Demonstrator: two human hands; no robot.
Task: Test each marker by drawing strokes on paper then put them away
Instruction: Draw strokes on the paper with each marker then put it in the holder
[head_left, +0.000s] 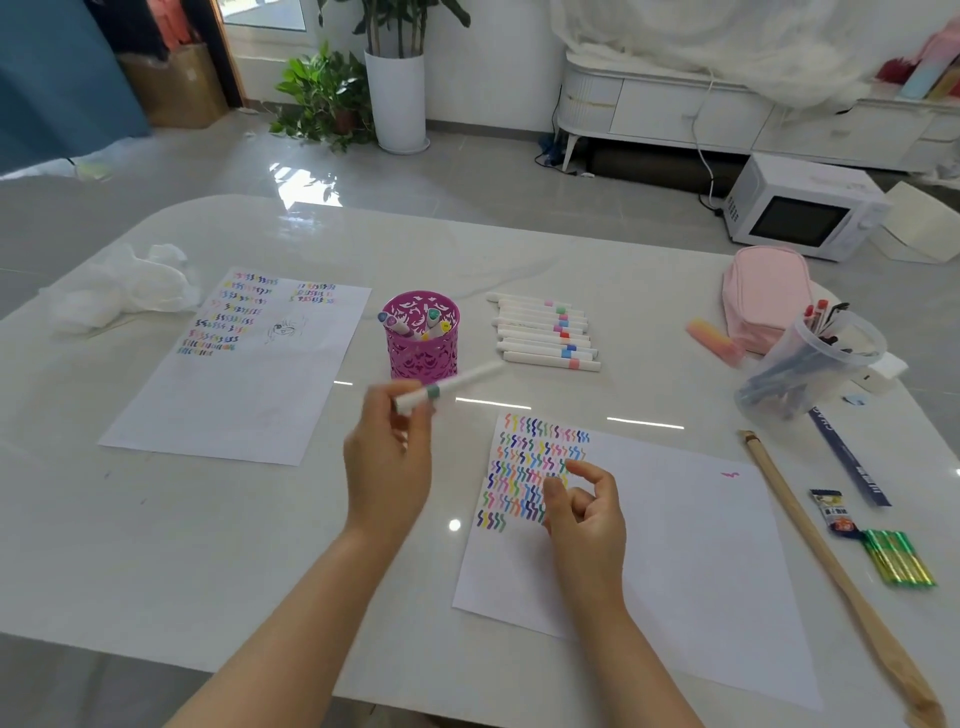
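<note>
Counter (208, 545) fills frame centre. Paper (675, 545) with coloured strokes lies lower right. Pink holder (422, 358) stands centre, stored markers (415, 325) inside. Left grip (387, 467) grasps white marker (449, 385) before holder. Right grip (584, 512) released, fingers loosely curled, over paper.

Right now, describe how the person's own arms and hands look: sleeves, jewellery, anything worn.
The left hand and right hand are bare: no gloves, rings, watch or bracelets show. Left forearm and right forearm are uncovered down to the picture's lower edge; no sleeve appears.
</note>
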